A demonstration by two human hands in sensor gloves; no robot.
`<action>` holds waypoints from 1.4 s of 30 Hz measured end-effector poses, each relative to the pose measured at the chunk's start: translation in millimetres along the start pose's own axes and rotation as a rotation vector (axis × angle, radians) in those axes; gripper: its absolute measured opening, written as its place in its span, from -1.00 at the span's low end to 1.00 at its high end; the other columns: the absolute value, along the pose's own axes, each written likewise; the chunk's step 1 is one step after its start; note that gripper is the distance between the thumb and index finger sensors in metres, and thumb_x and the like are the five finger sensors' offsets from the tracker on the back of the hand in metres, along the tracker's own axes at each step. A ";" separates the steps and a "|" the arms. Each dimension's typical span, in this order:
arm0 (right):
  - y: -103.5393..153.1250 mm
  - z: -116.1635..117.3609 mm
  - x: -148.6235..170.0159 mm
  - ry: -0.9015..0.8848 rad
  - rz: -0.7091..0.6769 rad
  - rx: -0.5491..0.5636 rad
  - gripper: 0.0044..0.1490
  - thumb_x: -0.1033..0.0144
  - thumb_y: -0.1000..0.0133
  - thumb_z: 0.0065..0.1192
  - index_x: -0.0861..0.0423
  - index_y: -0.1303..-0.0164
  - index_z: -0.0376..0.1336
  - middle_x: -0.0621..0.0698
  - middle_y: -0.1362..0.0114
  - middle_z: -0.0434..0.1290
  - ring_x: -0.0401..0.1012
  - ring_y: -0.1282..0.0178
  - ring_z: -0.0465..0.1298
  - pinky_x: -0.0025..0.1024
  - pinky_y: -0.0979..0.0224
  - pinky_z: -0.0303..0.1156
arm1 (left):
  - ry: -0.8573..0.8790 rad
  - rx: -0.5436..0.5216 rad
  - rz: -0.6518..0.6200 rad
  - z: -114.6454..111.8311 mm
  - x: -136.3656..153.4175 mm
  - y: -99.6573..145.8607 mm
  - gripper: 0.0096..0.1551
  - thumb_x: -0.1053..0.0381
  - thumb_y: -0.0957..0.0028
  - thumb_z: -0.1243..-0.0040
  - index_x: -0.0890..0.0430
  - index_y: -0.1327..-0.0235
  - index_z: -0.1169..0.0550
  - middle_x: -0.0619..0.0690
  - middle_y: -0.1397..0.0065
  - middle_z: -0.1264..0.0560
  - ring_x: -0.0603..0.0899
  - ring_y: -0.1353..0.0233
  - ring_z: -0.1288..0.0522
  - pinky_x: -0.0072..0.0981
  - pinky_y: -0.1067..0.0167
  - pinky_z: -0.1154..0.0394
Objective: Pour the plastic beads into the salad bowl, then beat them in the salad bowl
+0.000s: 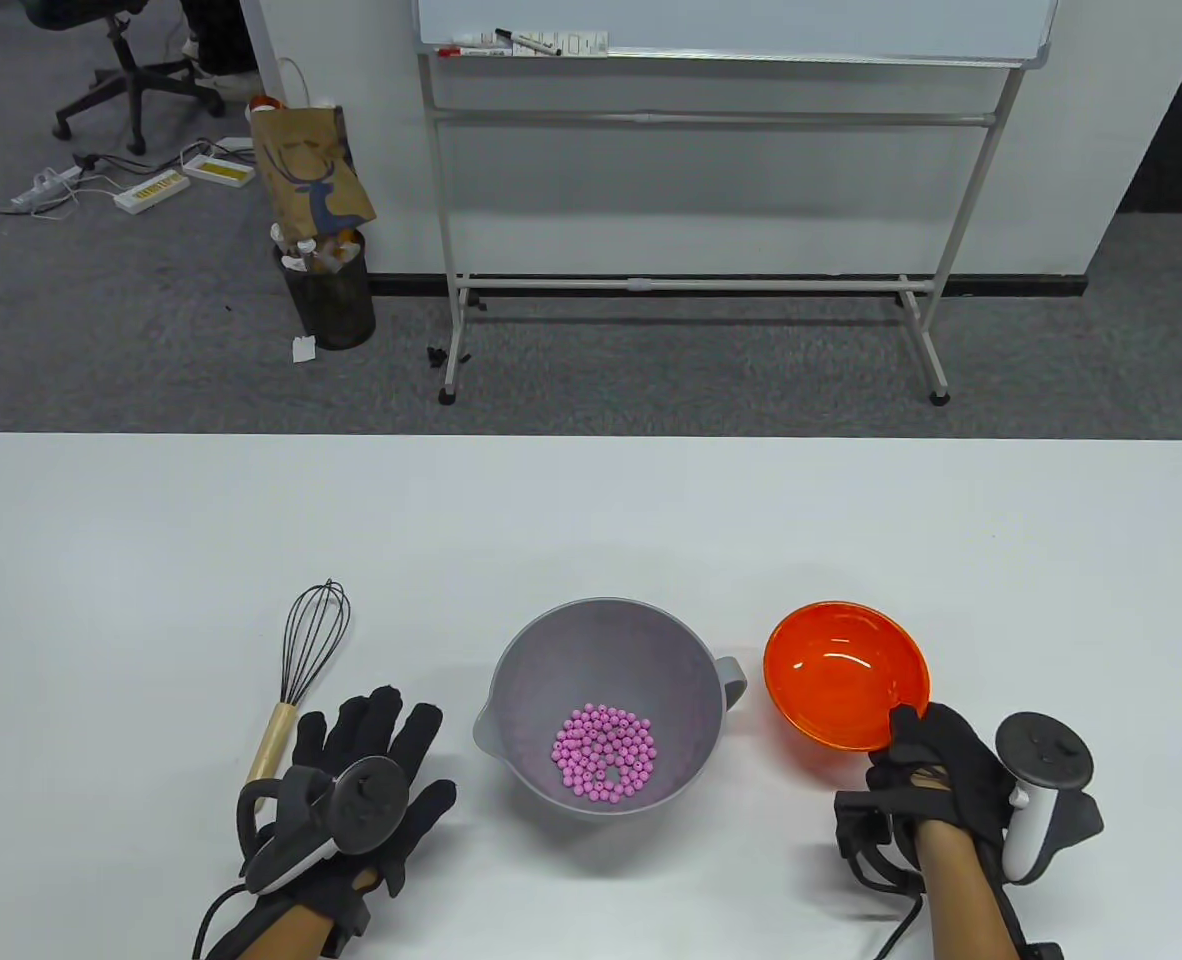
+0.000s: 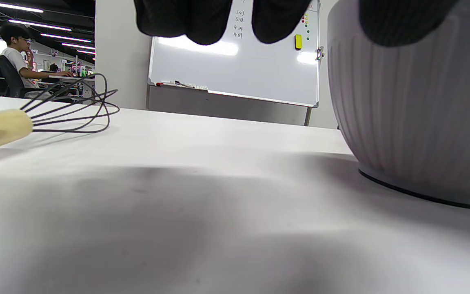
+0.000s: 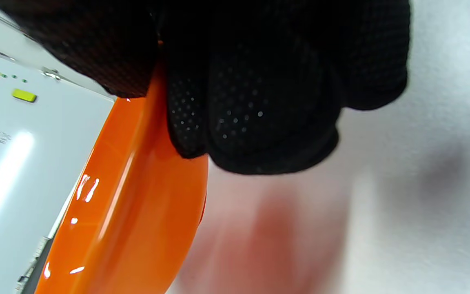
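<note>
Pink plastic beads (image 1: pixel 603 752), small, round and matte, lie heaped in the bottom of the grey ribbed plastic salad bowl (image 1: pixel 531 650) on the white table (image 1: pixel 591 520), so the pouring looks done. The right hand (image 1: pixel 936 770) pinches the rim of the glossy translucent orange bowl (image 1: pixel 841 670), tilted and empty. The beating is left: the left hand (image 1: pixel 371 770) lies flat, fingers spread, beside the wooden-handled black wire whisk (image 1: pixel 301 670).

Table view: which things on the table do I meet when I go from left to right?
whisk → left hand → grey salad bowl holding pink beads → orange bowl → right hand
</note>
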State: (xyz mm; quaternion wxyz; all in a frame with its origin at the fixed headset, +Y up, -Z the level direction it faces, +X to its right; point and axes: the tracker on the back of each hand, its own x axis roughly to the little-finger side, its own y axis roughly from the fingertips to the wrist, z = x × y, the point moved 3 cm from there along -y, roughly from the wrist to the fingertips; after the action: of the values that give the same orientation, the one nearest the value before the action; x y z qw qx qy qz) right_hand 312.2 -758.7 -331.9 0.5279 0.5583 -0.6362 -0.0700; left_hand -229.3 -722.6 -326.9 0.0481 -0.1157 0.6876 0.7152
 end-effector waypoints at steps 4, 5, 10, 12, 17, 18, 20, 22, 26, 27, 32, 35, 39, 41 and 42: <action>-6.9 8.8 10.1 0.029 0.041 -0.031 -0.29 0.08 -0.02 0.38 0.25 -0.27 0.33 0.02 0.18 0.69 -0.18 0.46 0.76 -0.21 0.09 0.61 | -0.001 0.004 0.000 -0.1 -0.4 -0.3 -0.12 -0.47 -0.01 -0.03 -0.17 -0.59 -0.21 0.15 -0.76 -0.10 0.36 -0.70 -0.15 0.46 -0.47 0.07; -7.6 9.9 11.1 0.043 0.045 -0.036 -0.28 0.08 -0.02 0.38 0.25 -0.28 0.33 0.02 0.17 0.69 -0.18 0.46 0.76 -0.21 0.09 0.61 | 0.000 0.003 -0.002 -0.2 -0.4 -0.4 -0.12 -0.47 -0.01 -0.03 -0.17 -0.59 -0.21 0.15 -0.76 -0.10 0.36 -0.70 -0.15 0.46 -0.48 0.07; -10.1 13.6 16.3 0.092 0.068 -0.053 -0.27 0.07 -0.04 0.34 0.26 -0.30 0.30 0.01 0.13 0.69 -0.17 0.43 0.77 -0.20 0.07 0.60 | 0.002 0.004 -0.007 -0.4 -0.6 -0.8 -0.12 -0.47 -0.01 -0.03 -0.17 -0.59 -0.21 0.15 -0.76 -0.10 0.35 -0.70 -0.15 0.45 -0.48 0.07; -9.2 14.1 17.0 0.102 0.071 -0.048 -0.25 0.07 -0.04 0.34 0.26 -0.32 0.29 0.01 0.10 0.69 -0.16 0.38 0.77 -0.19 0.05 0.60 | 0.002 0.002 -0.007 0.0 -0.4 -0.8 -0.12 -0.47 -0.01 -0.03 -0.17 -0.59 -0.21 0.15 -0.76 -0.10 0.36 -0.70 -0.15 0.46 -0.48 0.07; 0.2 8.6 12.2 0.189 0.020 0.035 -0.11 -0.09 0.00 0.37 0.26 -0.36 0.25 0.05 0.05 0.68 -0.11 0.34 0.76 -0.14 0.02 0.57 | 0.010 -0.007 -0.002 2.0 0.4 -0.3 -0.12 -0.47 -0.01 -0.03 -0.17 -0.58 -0.21 0.15 -0.76 -0.10 0.36 -0.70 -0.15 0.46 -0.48 0.07; 4.0 5.2 9.5 0.262 0.000 0.076 -0.07 -0.12 0.01 0.38 0.26 -0.38 0.23 0.07 0.04 0.67 -0.09 0.35 0.76 -0.12 0.02 0.57 | 0.009 -0.010 -0.002 2.7 0.5 0.1 -0.12 -0.47 0.00 -0.03 -0.17 -0.58 -0.21 0.14 -0.76 -0.10 0.35 -0.70 -0.15 0.45 -0.47 0.07; 10.2 -2.0 1.1 0.395 -0.068 0.162 -0.05 -0.15 0.02 0.38 0.24 -0.40 0.22 0.07 0.02 0.67 -0.09 0.34 0.75 -0.12 0.01 0.56 | 0.012 -0.015 0.000 3.7 0.9 1.2 -0.12 -0.47 -0.01 -0.03 -0.17 -0.59 -0.21 0.15 -0.76 -0.10 0.36 -0.70 -0.15 0.45 -0.47 0.07; 22.4 -9.8 -16.9 0.535 -0.189 0.268 -0.03 -0.17 0.03 0.39 0.20 -0.43 0.20 0.07 -0.02 0.65 -0.08 0.29 0.75 -0.11 -0.04 0.54 | 0.023 -0.018 0.001 5.0 0.8 1.6 -0.12 -0.47 0.00 -0.03 -0.17 -0.58 -0.21 0.15 -0.76 -0.10 0.36 -0.70 -0.15 0.46 -0.47 0.07; 60.7 -12.4 -51.5 0.531 -0.418 0.299 0.01 -0.15 0.03 0.42 0.14 -0.50 0.14 0.12 -0.22 0.58 0.04 0.05 0.71 0.01 -0.23 0.45 | 0.031 -0.027 -0.006 6.8 -0.1 1.5 -0.12 -0.47 -0.01 -0.03 -0.17 -0.59 -0.20 0.15 -0.76 -0.10 0.35 -0.70 -0.14 0.46 -0.48 0.07; 71.1 -10.8 -57.9 0.534 -0.490 0.283 0.02 -0.16 0.03 0.42 0.11 -0.53 0.11 0.13 -0.29 0.55 0.07 -0.04 0.68 0.04 -0.30 0.41 | 0.031 -0.027 -0.006 6.5 0.2 1.5 -0.12 -0.47 -0.01 -0.03 -0.17 -0.59 -0.20 0.15 -0.76 -0.10 0.36 -0.70 -0.14 0.46 -0.48 0.08; 111.0 11.3 -64.8 0.592 -0.781 0.165 0.08 -0.24 0.02 0.39 -0.04 -0.61 0.02 0.08 -0.63 0.24 0.10 -0.58 0.40 0.21 -0.63 0.08 | 0.033 -0.033 0.003 7.6 2.3 1.9 -0.12 -0.47 -0.01 -0.03 -0.17 -0.59 -0.20 0.15 -0.76 -0.10 0.36 -0.70 -0.14 0.46 -0.47 0.08; 119.8 28.4 -54.0 0.735 -0.876 0.172 0.12 -0.30 0.05 0.38 -0.10 -0.63 -0.02 0.02 -0.73 0.08 0.08 -0.73 0.23 0.25 -0.67 -0.01 | 0.027 -0.038 0.001 7.8 1.1 2.8 -0.12 -0.47 0.00 -0.03 -0.17 -0.59 -0.20 0.15 -0.76 -0.10 0.35 -0.70 -0.15 0.46 -0.47 0.08; 117.9 35.6 -47.9 0.762 -0.875 0.104 0.15 -0.34 0.06 0.36 -0.13 -0.64 -0.05 0.00 -0.77 -0.02 0.06 -0.81 0.11 0.27 -0.69 -0.08 | 0.025 -0.041 -0.006 7.3 -0.8 2.4 -0.12 -0.47 -0.01 -0.03 -0.17 -0.59 -0.20 0.15 -0.76 -0.10 0.35 -0.70 -0.14 0.46 -0.48 0.08; 119.3 35.4 -47.7 0.766 -0.878 0.100 0.16 -0.35 0.07 0.36 -0.13 -0.64 -0.06 0.00 -0.77 -0.04 0.06 -0.83 0.08 0.27 -0.69 -0.10 | 0.020 -0.042 -0.006 6.6 -1.5 2.4 -0.12 -0.47 -0.01 -0.03 -0.17 -0.59 -0.20 0.15 -0.76 -0.10 0.35 -0.70 -0.15 0.46 -0.47 0.08; 120.0 35.3 -47.7 0.762 -0.884 0.098 0.15 -0.35 0.07 0.36 -0.13 -0.64 -0.06 0.00 -0.78 -0.04 0.07 -0.83 0.07 0.27 -0.69 -0.10 | 0.018 -0.042 -0.006 6.3 -1.6 2.3 -0.12 -0.47 -0.01 -0.03 -0.17 -0.59 -0.20 0.15 -0.76 -0.10 0.36 -0.70 -0.15 0.46 -0.47 0.08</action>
State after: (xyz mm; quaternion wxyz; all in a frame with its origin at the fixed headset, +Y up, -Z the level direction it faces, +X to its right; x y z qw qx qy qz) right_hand 200.7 -694.9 -294.1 0.6136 0.7804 -0.1105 -0.0482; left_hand -228.9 -716.2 -324.1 0.0418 -0.1249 0.6726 0.7282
